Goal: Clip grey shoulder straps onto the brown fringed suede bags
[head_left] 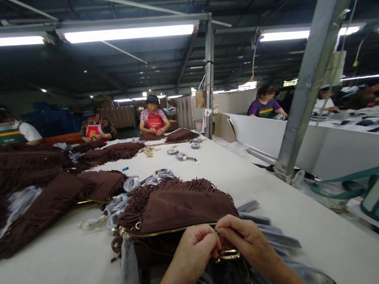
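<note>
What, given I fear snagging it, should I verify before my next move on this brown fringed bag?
1. Hands on the work: left hand and right hand meet at the gold fitting of the brown fringed bag: ok.
2. Support: the bag lies on the table: ok.
3. What the fingertips pinch: hidden between the hands: cannot tell.
4. Clearance: the fringe lies along the bag's far edge, away from the fingers: ok.
5. Room on the right: grey strips lie against the bag: not ok.
6. Spacing: other brown bags lie apart, to the left: ok.
</note>
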The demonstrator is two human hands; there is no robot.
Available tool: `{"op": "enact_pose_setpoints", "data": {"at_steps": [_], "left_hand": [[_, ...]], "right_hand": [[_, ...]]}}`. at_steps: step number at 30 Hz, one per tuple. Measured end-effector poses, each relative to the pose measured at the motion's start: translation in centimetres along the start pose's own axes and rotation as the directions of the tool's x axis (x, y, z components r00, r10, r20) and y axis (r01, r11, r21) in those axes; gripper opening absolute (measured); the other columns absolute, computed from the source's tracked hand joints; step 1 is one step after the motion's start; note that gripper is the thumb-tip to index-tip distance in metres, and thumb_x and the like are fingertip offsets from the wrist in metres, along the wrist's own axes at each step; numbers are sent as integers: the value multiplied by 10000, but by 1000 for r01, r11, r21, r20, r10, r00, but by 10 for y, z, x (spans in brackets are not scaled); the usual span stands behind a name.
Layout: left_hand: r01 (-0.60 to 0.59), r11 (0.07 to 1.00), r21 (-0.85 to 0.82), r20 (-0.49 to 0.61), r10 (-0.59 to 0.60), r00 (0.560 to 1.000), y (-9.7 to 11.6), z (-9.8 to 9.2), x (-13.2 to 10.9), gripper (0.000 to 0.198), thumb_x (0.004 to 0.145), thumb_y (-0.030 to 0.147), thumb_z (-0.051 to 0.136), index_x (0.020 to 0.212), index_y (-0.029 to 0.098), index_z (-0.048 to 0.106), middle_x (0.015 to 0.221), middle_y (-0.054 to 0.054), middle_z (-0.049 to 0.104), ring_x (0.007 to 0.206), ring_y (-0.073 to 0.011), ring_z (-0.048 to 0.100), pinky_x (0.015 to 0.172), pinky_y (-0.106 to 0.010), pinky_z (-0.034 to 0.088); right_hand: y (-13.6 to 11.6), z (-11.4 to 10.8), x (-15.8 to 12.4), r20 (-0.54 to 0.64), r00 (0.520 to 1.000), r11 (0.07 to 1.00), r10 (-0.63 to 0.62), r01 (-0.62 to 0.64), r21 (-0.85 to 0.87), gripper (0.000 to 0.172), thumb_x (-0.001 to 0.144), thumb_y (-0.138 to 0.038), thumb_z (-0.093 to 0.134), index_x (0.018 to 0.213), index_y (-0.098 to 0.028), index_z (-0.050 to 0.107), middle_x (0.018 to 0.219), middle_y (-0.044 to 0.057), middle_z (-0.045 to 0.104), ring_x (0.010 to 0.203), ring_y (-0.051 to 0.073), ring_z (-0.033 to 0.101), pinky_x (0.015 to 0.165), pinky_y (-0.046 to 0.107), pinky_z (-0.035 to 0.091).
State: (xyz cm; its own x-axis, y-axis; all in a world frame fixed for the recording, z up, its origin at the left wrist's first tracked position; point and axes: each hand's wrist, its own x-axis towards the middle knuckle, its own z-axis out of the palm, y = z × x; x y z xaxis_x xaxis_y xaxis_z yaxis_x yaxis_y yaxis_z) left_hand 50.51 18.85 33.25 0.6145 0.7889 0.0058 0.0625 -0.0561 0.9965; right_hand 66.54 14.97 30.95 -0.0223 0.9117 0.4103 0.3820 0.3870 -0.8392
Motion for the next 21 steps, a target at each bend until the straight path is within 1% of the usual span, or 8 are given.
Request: {"op": "enact_pose_setpoints", "data": {"at_steps": [6,9,11,15,18,21], "left_hand": [[-23,1000,-2,-8,23,1000,-4,0,3,157,646,283,431,554,188,516,496,34,441,497,-109,345,498,-233,245],[-36,999,22,-7,36,999,-4,-1,3,158,650,278,428,553,187,514,505,33,442,506,-111,354,514,-233,266],[-53,997,63,-11,54,998,-4,-2,3,169,649,275,421,539,184,513,516,26,457,520,-114,371,528,-235,283],[-81,983,165,-24,86,996,-6,-3,2,190,649,277,412,523,184,519,530,13,484,554,-130,427,559,-241,320],[-91,979,184,-41,100,994,-13,-1,5,199,654,275,402,525,185,524,520,11,491,547,-135,446,559,-244,334],[-78,981,177,-73,92,993,-19,3,11,205,672,282,408,541,183,532,517,8,503,531,-133,454,542,-242,339]], "right_hand": [[0,0,0,19,1000,999,20,-21,28,287,931,-408,524,757,-199,618,645,-33,544,580,127,487,537,227,394],[-1,-1,1,37,999,1000,-3,3,-3,292,936,-395,518,741,-198,610,643,-37,537,581,125,485,541,226,387],[-4,-3,1,66,997,998,-35,39,-52,288,947,-363,503,730,-200,601,641,-38,538,584,123,487,553,226,383],[-9,-7,3,164,982,977,-89,118,-179,313,968,-300,457,693,-202,567,655,-31,545,602,126,491,580,232,363],[-10,-9,8,229,969,956,-94,152,-250,301,966,-240,433,687,-205,541,653,-36,534,605,125,493,583,235,346],[-10,-10,15,272,955,909,-116,213,-359,272,954,-192,423,711,-213,544,674,-31,554,626,134,529,596,241,357]]}}
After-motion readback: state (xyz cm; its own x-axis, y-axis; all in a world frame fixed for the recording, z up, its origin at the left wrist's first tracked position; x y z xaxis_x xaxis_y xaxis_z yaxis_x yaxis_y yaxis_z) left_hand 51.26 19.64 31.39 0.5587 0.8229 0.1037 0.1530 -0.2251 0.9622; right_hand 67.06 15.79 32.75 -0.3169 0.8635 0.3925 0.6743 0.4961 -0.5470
